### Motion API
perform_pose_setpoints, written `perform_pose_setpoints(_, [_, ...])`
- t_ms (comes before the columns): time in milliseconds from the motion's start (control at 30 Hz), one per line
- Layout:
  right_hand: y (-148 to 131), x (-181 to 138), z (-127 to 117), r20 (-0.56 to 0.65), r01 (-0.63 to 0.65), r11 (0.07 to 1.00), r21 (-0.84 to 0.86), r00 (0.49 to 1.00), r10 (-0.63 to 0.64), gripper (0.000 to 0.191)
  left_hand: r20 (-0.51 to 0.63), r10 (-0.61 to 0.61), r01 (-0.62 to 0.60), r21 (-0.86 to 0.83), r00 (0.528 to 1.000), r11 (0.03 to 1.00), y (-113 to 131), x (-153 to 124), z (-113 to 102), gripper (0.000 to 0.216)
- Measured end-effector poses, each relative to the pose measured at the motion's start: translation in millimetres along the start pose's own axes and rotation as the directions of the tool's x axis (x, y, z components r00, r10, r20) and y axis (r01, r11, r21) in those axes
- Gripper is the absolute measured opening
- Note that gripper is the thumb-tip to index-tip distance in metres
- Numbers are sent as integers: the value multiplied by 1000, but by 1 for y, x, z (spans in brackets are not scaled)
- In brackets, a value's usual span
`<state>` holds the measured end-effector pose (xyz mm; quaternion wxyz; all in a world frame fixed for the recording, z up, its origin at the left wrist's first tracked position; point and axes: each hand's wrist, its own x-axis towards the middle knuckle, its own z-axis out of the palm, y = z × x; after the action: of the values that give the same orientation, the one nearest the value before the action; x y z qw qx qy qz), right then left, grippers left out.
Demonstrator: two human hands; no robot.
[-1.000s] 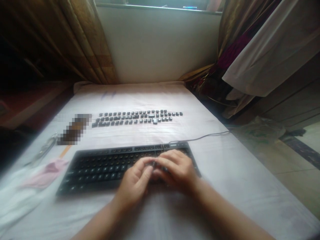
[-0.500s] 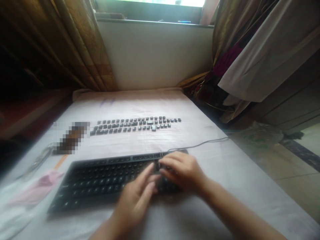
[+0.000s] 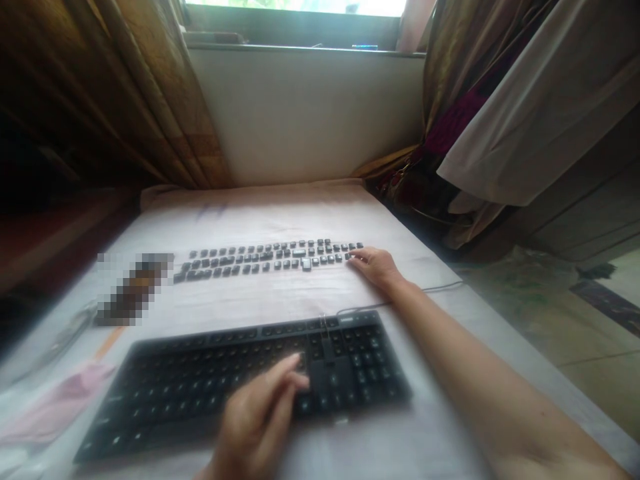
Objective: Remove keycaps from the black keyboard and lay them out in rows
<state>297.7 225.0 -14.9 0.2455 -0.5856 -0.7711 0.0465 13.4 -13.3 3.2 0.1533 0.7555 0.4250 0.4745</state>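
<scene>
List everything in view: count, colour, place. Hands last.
Keyboard: 1, black, foreground
Loose keycaps: many, mainly dark, beyond keyboard
Wire loop: 1, metallic, on keyboard
Cable: 1, dark, running right
Cloth cover: 1, pale, under keyboard
Pink cloth: 1, pink, left
Orange strip: 1, orange, left
Pixelated item: 1, brownish, left
Window: 1, bright, top
Wall: 1, pale, below window
Curtains: 2, golden, beside window
Hanging cloth: 1, pale, right
Plastic bag: 1, clear, right
Left hand: 1, bare, over keyboard
Right hand: 1, bare, at keycaps

Free cloth (image 3: 225, 303) runs between keyboard (image 3: 235, 360) and keycaps (image 3: 306, 265) (right forearm (image 3: 440, 337) and cable (image 3: 443, 287) cross its right end).
</scene>
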Motion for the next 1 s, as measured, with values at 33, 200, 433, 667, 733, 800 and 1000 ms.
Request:
perform_pose_setpoints(33, [1,2,2,11,-5,1000,-12,1000,5,19,2,-3,3,2,1000,1000,0,0,0,42])
perform_pose_setpoints(200, [3,8,5,60,-23,997,-68,998,27,22,2,-31,31,4,1000,1000,-1,0,1,39])
perform_pose_setpoints(433, [-2,8,3,98,-42,993,-111,994,53,23,4,-47,47,-5,999,999,-2,-1,2,38])
perform_pose_setpoints(667, [-7,8,2,94,-68,992,-105,993,77,26,8,-63,64,-24,998,998,-5,-4,2,40])
perform_pose_setpoints(733, [-7,5,1,81,-76,993,-91,993,83,28,4,-59,59,-22,998,998,-5,-3,3,40])
perform_pose_setpoints(800, [-6,1,-2,63,-81,994,-74,994,86,29,-4,-55,54,-26,998,998,-4,-1,3,39])
perform_pose_setpoints(1000, [-15,-43,-27,-11,-17,1000,0,1000,17,23,-13,-31,30,-38,999,999,-5,-3,3,33])
